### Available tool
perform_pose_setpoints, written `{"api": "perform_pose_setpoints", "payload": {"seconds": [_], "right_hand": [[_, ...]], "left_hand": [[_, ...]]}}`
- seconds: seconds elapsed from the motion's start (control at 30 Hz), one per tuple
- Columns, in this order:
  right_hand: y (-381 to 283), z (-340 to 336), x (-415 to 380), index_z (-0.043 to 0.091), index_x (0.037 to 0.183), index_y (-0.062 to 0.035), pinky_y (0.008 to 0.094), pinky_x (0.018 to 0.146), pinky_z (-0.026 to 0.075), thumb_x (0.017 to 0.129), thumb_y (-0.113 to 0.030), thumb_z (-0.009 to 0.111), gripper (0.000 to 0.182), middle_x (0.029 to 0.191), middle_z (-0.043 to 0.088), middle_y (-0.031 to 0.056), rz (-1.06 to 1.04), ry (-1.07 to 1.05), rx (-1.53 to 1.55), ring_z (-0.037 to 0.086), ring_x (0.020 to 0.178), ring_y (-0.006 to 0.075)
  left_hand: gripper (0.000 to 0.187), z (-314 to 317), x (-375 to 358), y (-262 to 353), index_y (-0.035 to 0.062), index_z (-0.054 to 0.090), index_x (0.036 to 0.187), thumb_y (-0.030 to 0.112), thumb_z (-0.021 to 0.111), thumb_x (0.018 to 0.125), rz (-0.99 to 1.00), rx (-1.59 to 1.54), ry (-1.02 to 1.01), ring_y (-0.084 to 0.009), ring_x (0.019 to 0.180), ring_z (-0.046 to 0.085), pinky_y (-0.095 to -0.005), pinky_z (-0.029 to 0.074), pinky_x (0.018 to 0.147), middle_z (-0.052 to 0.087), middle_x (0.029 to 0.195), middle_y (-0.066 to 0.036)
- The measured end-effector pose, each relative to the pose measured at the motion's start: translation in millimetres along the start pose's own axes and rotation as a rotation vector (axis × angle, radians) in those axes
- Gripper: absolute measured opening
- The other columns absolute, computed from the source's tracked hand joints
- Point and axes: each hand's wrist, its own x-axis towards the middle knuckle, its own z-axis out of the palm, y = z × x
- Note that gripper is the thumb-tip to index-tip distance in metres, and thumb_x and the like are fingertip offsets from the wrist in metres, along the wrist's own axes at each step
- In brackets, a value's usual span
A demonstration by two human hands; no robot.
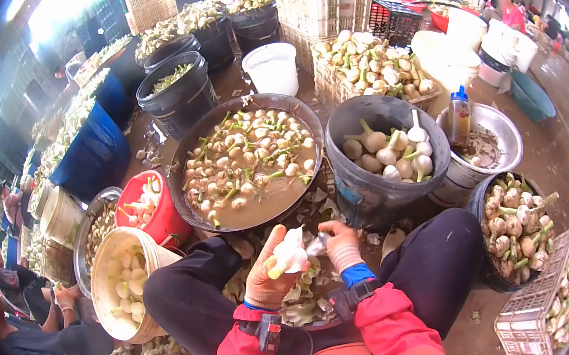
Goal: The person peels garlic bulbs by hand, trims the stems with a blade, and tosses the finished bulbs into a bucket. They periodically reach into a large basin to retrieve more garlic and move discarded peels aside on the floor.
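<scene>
My left hand point(270, 276), in an orange glove, holds a white garlic bulb point(291, 252) with a short green stem end, above the lap. Just right of it, my right hand point(340, 248), also gloved, is closed round a small greyish tool point(318, 244) close to the bulb; the tool's shape is hard to make out. Below both hands lie loose peelings point(305, 296). Ahead is a wide dark basin point(179, 189) of garlic in murky water. To its right stands a dark bucket point(362, 188) with cleaned bulbs.
At the left are a red bucket point(171, 219) and a cream bucket point(160, 256) holding garlic. A black tub point(480, 203) and a crate point(528, 321) stand at the right. A bottle point(458, 118) rests by a metal bowl point(511, 146). Another person's hand point(65, 296) shows lower left.
</scene>
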Motion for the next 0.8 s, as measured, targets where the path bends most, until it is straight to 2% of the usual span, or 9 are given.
{"api": "perform_pose_setpoints", "payload": {"seconds": [0.03, 0.1, 0.17, 0.33, 0.5, 0.57, 0.63, 0.7, 0.8], "right_hand": [[-5.2, -0.6, -0.8, 0.061, 0.109, -0.0052, 0.0277, 0.080, 0.048, 0.078, 0.008, 0.057, 0.034, 0.103, 0.065, 0.0092, 0.022, 0.012, -0.439, 0.062, 0.092, 0.0166], [-12.6, 1.1, -7.0, 0.060, 0.113, -0.0077, 0.0267, 0.085, 0.046, 0.080, 0.005, 0.057, 0.035, 0.105, 0.064, 0.0124, -0.006, -0.005, -0.508, 0.060, 0.100, 0.0166], [-28.8, 6.2, -18.2, 0.057, 0.118, -0.0060, 0.0261, 0.090, 0.043, 0.081, 0.005, 0.055, 0.038, 0.109, 0.063, 0.0112, -0.316, -0.073, -0.032, 0.058, 0.105, 0.0165], [-55.3, 6.5, -40.2, 0.049, 0.126, -0.0013, 0.0270, 0.093, 0.042, 0.084, -0.008, 0.064, 0.045, 0.117, 0.058, 0.0097, -0.319, -0.346, 0.287, 0.054, 0.108, 0.0157], [-53.8, 5.4, -38.4, 0.059, 0.112, -0.0015, 0.0252, 0.077, 0.050, 0.082, 0.005, 0.057, 0.031, 0.101, 0.063, 0.0076, -0.120, -0.282, 0.314, 0.061, 0.089, 0.0147], [-43.5, 4.6, -29.7, 0.060, 0.110, -0.0018, 0.0249, 0.075, 0.051, 0.081, 0.007, 0.056, 0.031, 0.097, 0.064, 0.0064, -0.086, -0.278, 0.342, 0.061, 0.085, 0.0140], [-29.5, 8.8, -19.7, 0.060, 0.111, -0.0039, 0.0251, 0.076, 0.048, 0.076, 0.003, 0.057, 0.036, 0.098, 0.064, 0.0061, 0.083, -0.203, -0.119, 0.060, 0.087, 0.0138], [-15.9, 8.3, -15.1, 0.059, 0.114, -0.0078, 0.0259, 0.080, 0.047, 0.076, 0.004, 0.055, 0.040, 0.102, 0.065, 0.0097, -0.001, -0.250, -0.595, 0.061, 0.089, 0.0151], [-17.9, 15.9, -23.0, 0.058, 0.115, -0.0065, 0.0257, 0.082, 0.047, 0.079, 0.002, 0.058, 0.037, 0.104, 0.064, 0.0091, -0.329, -0.120, -0.642, 0.060, 0.092, 0.0141]], "left_hand": [[0.065, 0.9, -0.2, 2.6, 0.0085, 0.037, 0.136, 0.016, 0.067, 0.079, 0.000, 0.003, -0.005, -0.0303, 0.108, 0.054, -0.0404, 0.051, 0.082, 0.047, 0.129, -0.017], [0.068, 2.6, -2.2, 8.4, 0.0091, 0.032, 0.139, 0.018, 0.067, 0.080, 0.033, 0.148, 0.129, -0.0287, 0.105, 0.056, -0.0387, 0.053, 0.079, 0.048, 0.127, -0.017], [0.069, -17.2, -1.7, 9.4, 0.0082, 0.027, 0.140, 0.020, 0.065, 0.083, 0.047, 0.199, 0.182, -0.0270, 0.102, 0.058, -0.0366, 0.055, 0.074, 0.051, 0.124, -0.016], [0.066, -32.3, -0.1, 9.2, 0.0067, 0.030, 0.139, 0.021, 0.064, 0.084, 0.004, 0.318, 0.307, -0.0266, 0.098, 0.059, -0.0356, 0.053, 0.069, 0.056, 0.116, -0.017], [0.067, -21.2, 1.2, 7.1, 0.0065, 0.033, 0.138, 0.020, 0.067, 0.080, 0.004, 0.509, 0.192, -0.0275, 0.100, 0.058, -0.0388, 0.050, 0.081, 0.058, 0.111, -0.018], [0.068, -12.0, 1.6, 4.9, 0.0076, 0.033, 0.138, 0.015, 0.066, 0.079, 0.002, 0.312, 0.107, -0.0287, 0.100, 0.059, -0.0394, 0.049, 0.085, 0.057, 0.112, -0.018], [0.065, -5.2, 4.2, 6.0, 0.0101, 0.037, 0.136, 0.014, 0.065, 0.078, 0.039, 0.100, 0.051, -0.0287, 0.094, 0.059, -0.0408, 0.050, 0.080, 0.057, 0.109, -0.018], [0.067, 0.2, 3.2, 11.9, 0.0149, 0.035, 0.136, 0.014, 0.067, 0.078, 0.063, -0.009, 0.121, -0.0288, 0.094, 0.059, -0.0403, 0.051, 0.072, 0.057, 0.112, -0.015], [0.061, -9.4, 2.5, 14.4, 0.0156, 0.039, 0.132, 0.011, 0.066, 0.078, 0.121, -0.093, 0.189, -0.0304, 0.099, 0.059, -0.0402, 0.052, 0.076, 0.056, 0.115, -0.014]]}}
